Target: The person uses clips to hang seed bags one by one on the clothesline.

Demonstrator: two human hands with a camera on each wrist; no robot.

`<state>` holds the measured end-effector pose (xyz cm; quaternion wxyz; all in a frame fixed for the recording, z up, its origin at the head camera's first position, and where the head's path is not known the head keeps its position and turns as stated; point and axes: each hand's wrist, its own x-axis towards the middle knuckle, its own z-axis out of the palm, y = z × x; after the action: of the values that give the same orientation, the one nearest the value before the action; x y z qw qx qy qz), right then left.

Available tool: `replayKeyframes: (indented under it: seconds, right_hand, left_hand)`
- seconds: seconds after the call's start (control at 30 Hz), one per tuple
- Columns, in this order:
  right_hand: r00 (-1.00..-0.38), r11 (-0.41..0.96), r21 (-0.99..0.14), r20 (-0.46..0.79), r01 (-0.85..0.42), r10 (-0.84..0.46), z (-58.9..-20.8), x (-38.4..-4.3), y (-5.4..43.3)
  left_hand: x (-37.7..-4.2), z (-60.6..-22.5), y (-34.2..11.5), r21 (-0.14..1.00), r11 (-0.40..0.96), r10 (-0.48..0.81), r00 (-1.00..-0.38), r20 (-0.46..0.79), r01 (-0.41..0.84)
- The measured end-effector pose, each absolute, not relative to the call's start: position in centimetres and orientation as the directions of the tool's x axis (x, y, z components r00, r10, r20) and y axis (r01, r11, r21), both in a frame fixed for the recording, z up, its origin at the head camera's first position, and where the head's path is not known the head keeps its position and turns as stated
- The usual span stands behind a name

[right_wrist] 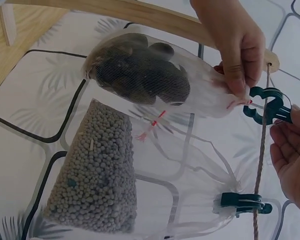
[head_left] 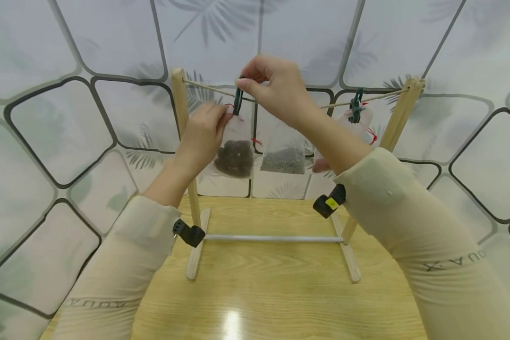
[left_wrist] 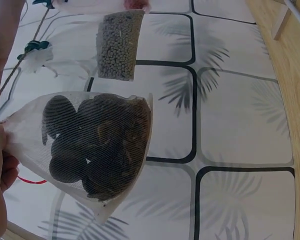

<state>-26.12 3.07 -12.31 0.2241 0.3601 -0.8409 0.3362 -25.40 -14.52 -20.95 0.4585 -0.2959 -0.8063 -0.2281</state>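
Note:
My left hand [head_left: 201,137] pinches the gathered neck of a white mesh drawstring bag [left_wrist: 22,120] just below the rope [right_wrist: 262,160]. Dark rounded lumps [left_wrist: 97,145] fill the bag's bottom. With thumb and fingers my right hand [head_left: 280,89] pinches the handle end of a dark green clothespin [right_wrist: 270,106]. Its jaws are spread at the rope, beside the bag's neck and red cord. Whether they bite on the mesh I cannot tell. Next to it, a second mesh bag holding grey pellets [right_wrist: 92,170] hangs from another green clothespin [right_wrist: 242,202].
The rope spans two wooden posts [head_left: 180,106] of a stand, with a white crossbar [head_left: 274,238] low down. Toward the right post, a third bag with pinkish contents [head_left: 320,165] hangs by a green clothespin [head_left: 356,106]. Below is a wooden table [head_left: 276,288]; behind, a patterned backdrop [head_left: 212,56].

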Motion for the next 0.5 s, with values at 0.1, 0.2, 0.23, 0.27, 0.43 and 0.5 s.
replayKeyframes:
  seconds: [0.1,0.2,0.23,0.27,0.43,0.5]
  right_hand:
    - [-0.634,0.513,-0.396,0.623,-0.761,-0.458,-12.56,-26.17,2.95]
    - [-0.646,0.504,-0.424,0.622,-0.753,-0.442,-12.65,-26.14,2.73]
    - [-0.655,0.503,-0.437,0.619,-0.746,-0.433,-12.65,-26.12,2.65]
    - [-0.664,0.501,-0.450,0.614,-0.739,-0.427,-12.64,-26.10,2.59]
    - [-0.695,0.510,-0.476,0.555,-0.716,-0.457,-12.67,-25.97,2.40]
    - [-0.701,0.513,-0.481,0.533,-0.711,-0.473,-12.75,-25.96,2.36]
  left_hand:
    - [-25.34,-20.59,-14.28,0.121,0.716,0.238,-0.403,0.884,0.687]
    - [-25.24,-20.23,-14.14,0.147,0.719,0.204,-0.408,0.890,0.679]
    - [-25.21,-20.16,-14.13,0.155,0.723,0.194,-0.413,0.890,0.674]
    - [-25.18,-20.11,-14.12,0.162,0.725,0.187,-0.418,0.889,0.669]
    - [-24.96,-20.21,-14.19,0.185,0.741,0.153,-0.432,0.889,0.645]
    - [-24.89,-20.24,-14.21,0.188,0.747,0.134,-0.422,0.897,0.638]
